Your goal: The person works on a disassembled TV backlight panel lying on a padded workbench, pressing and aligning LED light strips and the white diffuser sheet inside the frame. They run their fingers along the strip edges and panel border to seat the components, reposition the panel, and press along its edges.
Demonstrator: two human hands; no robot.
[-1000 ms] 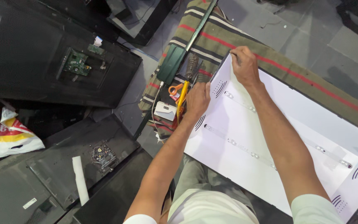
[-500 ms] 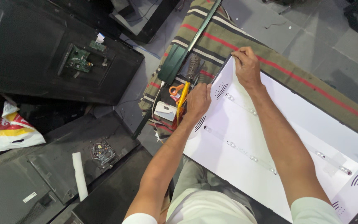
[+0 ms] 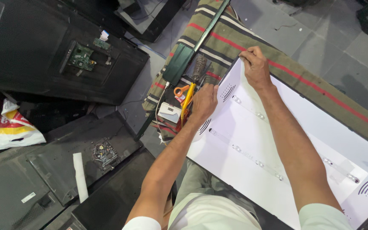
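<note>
White reflector sheet of an opened television panel, held at its far end by both hands

Left hand (image 3: 204,102) lies palm-down with fingers curled over the near corner of the white reflector sheet (image 3: 277,170), just right of a yellow-handled screwdriver (image 3: 187,101) on the striped cloth (image 3: 235,38); right hand (image 3: 256,68) pinches the far corner edge. Judging from this, an uneven pull could crease the thin sheet or snag the LED strips (image 3: 245,154) running across it

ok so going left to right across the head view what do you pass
red, yellow and white bag → white strip → green circuit board → white box → left hand → right hand → striped cloth
</note>
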